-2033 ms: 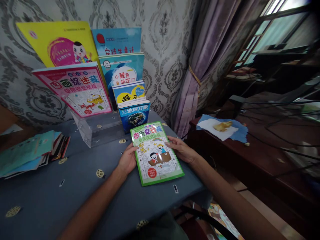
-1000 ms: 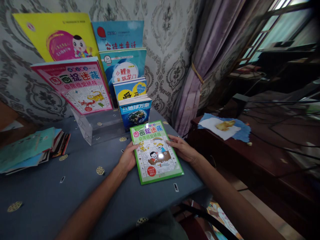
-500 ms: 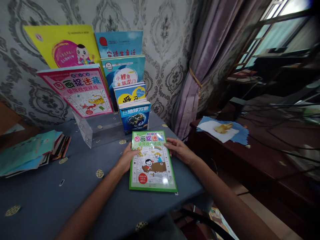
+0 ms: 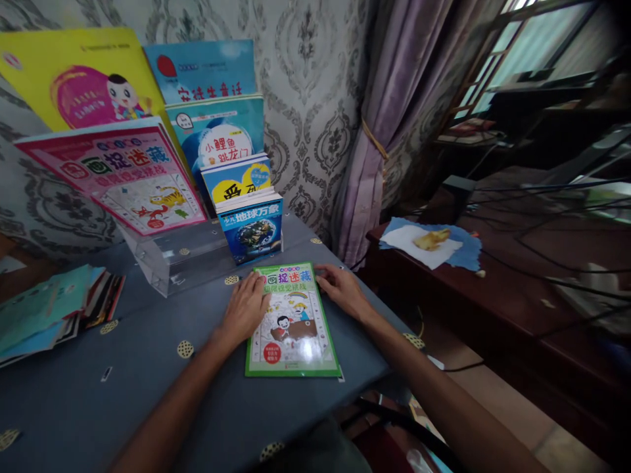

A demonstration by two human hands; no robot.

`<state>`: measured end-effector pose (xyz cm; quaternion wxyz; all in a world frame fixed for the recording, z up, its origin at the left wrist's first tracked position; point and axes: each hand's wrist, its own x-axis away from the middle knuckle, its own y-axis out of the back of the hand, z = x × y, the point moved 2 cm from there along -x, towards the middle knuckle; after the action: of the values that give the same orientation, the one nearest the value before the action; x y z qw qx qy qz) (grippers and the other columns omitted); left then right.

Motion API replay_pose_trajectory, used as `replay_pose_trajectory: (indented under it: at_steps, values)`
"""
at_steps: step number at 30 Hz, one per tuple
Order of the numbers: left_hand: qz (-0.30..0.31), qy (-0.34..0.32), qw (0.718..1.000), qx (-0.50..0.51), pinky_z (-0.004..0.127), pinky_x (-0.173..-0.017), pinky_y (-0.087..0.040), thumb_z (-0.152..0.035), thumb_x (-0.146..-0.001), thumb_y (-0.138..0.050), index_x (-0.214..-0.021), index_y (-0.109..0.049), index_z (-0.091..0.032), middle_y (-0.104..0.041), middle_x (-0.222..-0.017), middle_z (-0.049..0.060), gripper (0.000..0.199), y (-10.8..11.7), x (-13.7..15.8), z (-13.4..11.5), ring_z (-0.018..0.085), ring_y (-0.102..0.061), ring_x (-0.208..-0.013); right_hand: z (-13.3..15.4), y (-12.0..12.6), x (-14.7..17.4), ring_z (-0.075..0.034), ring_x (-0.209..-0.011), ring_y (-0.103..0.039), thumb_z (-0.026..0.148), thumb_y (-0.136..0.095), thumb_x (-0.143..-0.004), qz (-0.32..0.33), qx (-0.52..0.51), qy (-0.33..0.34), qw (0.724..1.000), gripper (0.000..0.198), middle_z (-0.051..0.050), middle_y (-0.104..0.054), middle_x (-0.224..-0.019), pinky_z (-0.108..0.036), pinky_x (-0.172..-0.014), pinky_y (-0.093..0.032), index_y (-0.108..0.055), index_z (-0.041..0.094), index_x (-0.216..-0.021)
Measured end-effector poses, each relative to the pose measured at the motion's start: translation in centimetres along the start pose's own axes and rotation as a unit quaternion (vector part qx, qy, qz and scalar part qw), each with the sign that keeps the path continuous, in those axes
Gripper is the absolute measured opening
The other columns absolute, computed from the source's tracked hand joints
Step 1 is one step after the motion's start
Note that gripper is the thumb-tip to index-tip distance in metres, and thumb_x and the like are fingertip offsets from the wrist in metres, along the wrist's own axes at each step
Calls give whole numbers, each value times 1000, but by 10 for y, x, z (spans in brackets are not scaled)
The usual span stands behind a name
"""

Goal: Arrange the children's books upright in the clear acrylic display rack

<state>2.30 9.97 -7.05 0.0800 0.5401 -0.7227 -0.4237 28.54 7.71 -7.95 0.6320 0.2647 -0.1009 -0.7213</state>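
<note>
A thin picture book with a green border [image 4: 296, 341] lies face up on the grey table cover near the table's right corner. My left hand [image 4: 246, 302] rests flat over its upper left corner, fingers stretched out. Along the upper right edge, my right hand [image 4: 342, 289] touches the book with thumb and forefinger apart. Beyond it, a clear acrylic stand [image 4: 152, 263] holds a pink-bordered book [image 4: 148, 177] of like design and a yellow book [image 4: 34, 72]. To their right stand blue-covered books, with a small blue book with a globe on its cover [image 4: 254, 230] in front.
A loose stack of books and booklets [image 4: 44, 309] lies at the left. On the dark red desk [image 4: 517, 263] at the right are a blue and white cloth [image 4: 461, 253] with a yellowish object on it, and tangled cables. A tied purple curtain [image 4: 365, 171] hangs behind.
My left hand has gone from gripping the book's left edge to lying flat on its upper left corner. The book now lies lower, on the table. The view has shifted slightly right.
</note>
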Motion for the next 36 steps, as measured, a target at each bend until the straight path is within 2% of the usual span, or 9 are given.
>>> replay_pose_trajectory:
  at_steps: [2,5,8,11,14,21,27,33,36]
  values:
    - [21,-2,999,-49,54,-119,-21,-30,-90,-54,-117,-60,-21,-58,-138,16,29,0,-3,-4,34,-44,-137,0,1,0,-21,-68,-64,34,-56,-89,-4,25,4,1000,31,-3,-69,-71,-32,-66,-50,-70,20,-113]
    - [68,-7,987,-148,58,-114,-26,-27,-92,-49,-110,-61,-17,-63,-126,19,23,2,-15,-15,35,-50,-127,4,0,-1,-20,-66,-64,29,-53,-90,0,54,-1,999,31,-3,-69,-71,-32,-66,-49,-70,19,-112]
    - [107,-25,978,-178,56,-110,-32,-22,-93,-46,-105,-64,-16,-65,-114,19,22,-3,-32,-29,35,-54,-118,8,0,-1,-21,-65,-64,25,-49,-90,5,58,-18,998,33,-4,-69,-72,-33,-65,-48,-69,17,-115]
    - [145,-65,974,-159,50,-107,-37,-16,-92,-43,-118,-62,-17,-62,-122,17,32,-18,-46,-42,32,-53,-117,7,-1,0,-21,-64,-64,25,-47,-91,8,46,-21,999,35,-3,-68,-71,-32,-63,-48,-67,15,-118]
    - [167,-98,965,-177,50,-103,-39,-9,-88,-43,-131,-58,-17,-58,-129,17,47,-32,-53,-53,34,-50,-119,4,-1,0,-19,-63,-63,27,-47,-92,5,29,-8,1000,34,-2,-67,-71,-30,-61,-48,-65,17,-119]
    - [176,-112,941,-265,51,-94,-42,-8,-90,-38,-139,-55,-20,-56,-120,17,53,-43,-62,-65,35,-49,-111,-1,0,1,-18,-64,-65,29,-48,-93,1,-9,-8,1000,35,-4,-70,-81,-31,-62,-51,-60,19,-124]
    - [171,-99,954,-226,52,-97,-40,-8,-91,-36,-130,-61,-18,-56,-118,17,48,-45,-65,-66,34,-47,-112,0,0,1,-18,-64,-65,26,-46,-93,-3,-17,-6,1000,36,-4,-70,-80,-31,-60,-53,-58,21,-127]
    - [174,-102,948,-247,50,-95,-41,-9,-91,-40,-143,-52,-21,-55,-120,17,55,-47,-62,-63,36,-48,-113,0,0,2,-18,-66,-66,26,-47,-92,0,-19,-16,1000,38,-7,-71,-88,-31,-59,-53,-57,20,-128]
    - [162,-98,954,-233,52,-97,-40,-10,-92,-40,-141,-55,-23,-55,-118,17,53,-50,-62,-63,36,-47,-113,-2,-1,1,-18,-65,-65,28,-48,-92,1,-31,-16,999,38,-7,-72,-87,-31,-59,-53,-57,20,-129]
